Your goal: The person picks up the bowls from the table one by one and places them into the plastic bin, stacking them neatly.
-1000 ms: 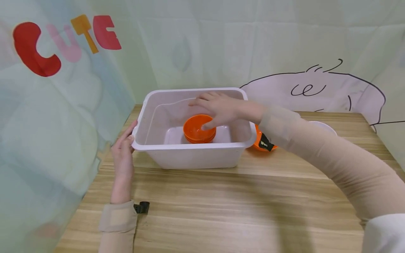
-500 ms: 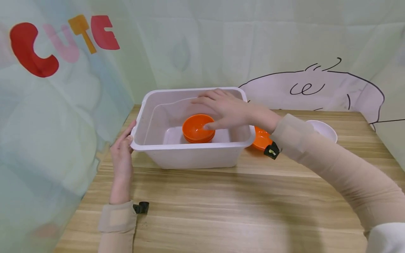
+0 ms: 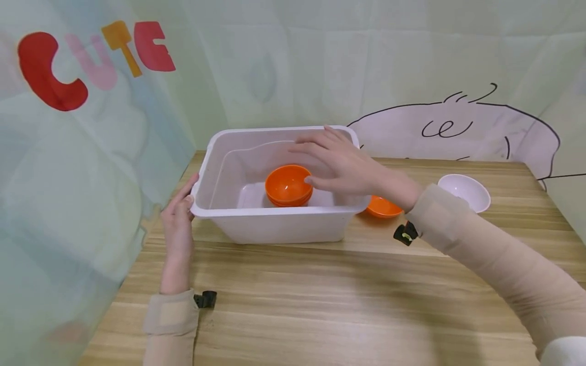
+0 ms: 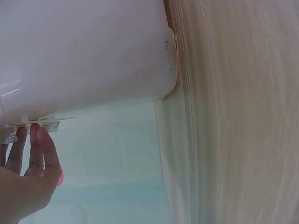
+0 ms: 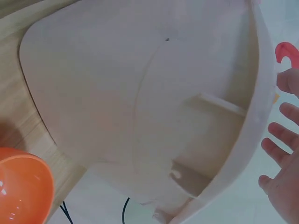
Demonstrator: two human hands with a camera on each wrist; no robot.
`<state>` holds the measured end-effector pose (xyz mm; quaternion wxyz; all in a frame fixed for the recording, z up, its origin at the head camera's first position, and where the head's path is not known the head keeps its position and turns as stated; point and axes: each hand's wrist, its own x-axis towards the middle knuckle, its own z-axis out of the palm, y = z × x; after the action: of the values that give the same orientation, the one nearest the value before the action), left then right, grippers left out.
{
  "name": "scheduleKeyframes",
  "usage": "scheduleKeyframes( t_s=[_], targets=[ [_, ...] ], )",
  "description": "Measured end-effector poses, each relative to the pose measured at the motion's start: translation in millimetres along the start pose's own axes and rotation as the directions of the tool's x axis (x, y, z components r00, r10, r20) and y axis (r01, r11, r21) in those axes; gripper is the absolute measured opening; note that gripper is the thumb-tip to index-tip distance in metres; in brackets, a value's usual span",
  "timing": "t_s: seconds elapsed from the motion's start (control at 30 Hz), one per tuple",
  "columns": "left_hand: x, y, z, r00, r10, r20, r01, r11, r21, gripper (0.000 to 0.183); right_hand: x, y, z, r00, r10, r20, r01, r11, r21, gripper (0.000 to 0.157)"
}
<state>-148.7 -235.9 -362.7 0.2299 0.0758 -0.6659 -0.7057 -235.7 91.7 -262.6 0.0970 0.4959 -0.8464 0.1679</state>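
Note:
A white plastic tub [image 3: 279, 229] stands on the wooden table, a stack of orange bowls [image 3: 287, 186] upright on its floor. My left hand [image 3: 177, 223] grips the tub's left rim; the left wrist view has its fingers [image 4: 44, 144] hooked at the underside of that rim. Over the tub's right side hovers my right hand [image 3: 348, 168], fingers spread and holding nothing, its thumb overlapping the stack's right edge in the head view. From the right wrist, the same open hand [image 5: 287, 182] appears beyond the tub's rim [image 5: 250, 126].
Just right of the tub sits another orange bowl [image 3: 383, 207], partly hidden by the right forearm. A white bowl [image 3: 467, 192] is farther right, beside the sleeve. Printed cloth [image 3: 284, 66] hangs behind and along the left of the wooden table [image 3: 293, 305].
My right hand has drawn back to the right and slightly up, away from the stacked bowls, empty. More of both bowls outside the tub shows. My left hand keeps its grip on the rim.

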Motion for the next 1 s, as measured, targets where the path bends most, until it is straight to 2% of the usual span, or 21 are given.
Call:
scheduleKeyframes(
  t_s=[0.2,0.47,1.0],
  targets=[
    [-0.3,-0.5,-0.5,1.000,-0.001,0.005,0.001,1.000,0.019,0.040,-9.3,2.6,3.9,0.993,-0.028,-0.110,0.031,0.999,0.022,0.052],
    [0.6,-1.6,-1.3,1.000,0.003,0.003,-0.004,1.000,0.024,0.040,-23.6,4.5,6.7,0.979,-0.031,-0.203,0.042,0.998,0.052,0.053],
    [0.5,-1.4,-1.4,1.000,-0.009,-0.004,0.009,1.000,0.021,0.040,-58.4,12.0,18.8,0.920,0.032,-0.391,0.006,0.996,0.094,0.054]
  ],
)
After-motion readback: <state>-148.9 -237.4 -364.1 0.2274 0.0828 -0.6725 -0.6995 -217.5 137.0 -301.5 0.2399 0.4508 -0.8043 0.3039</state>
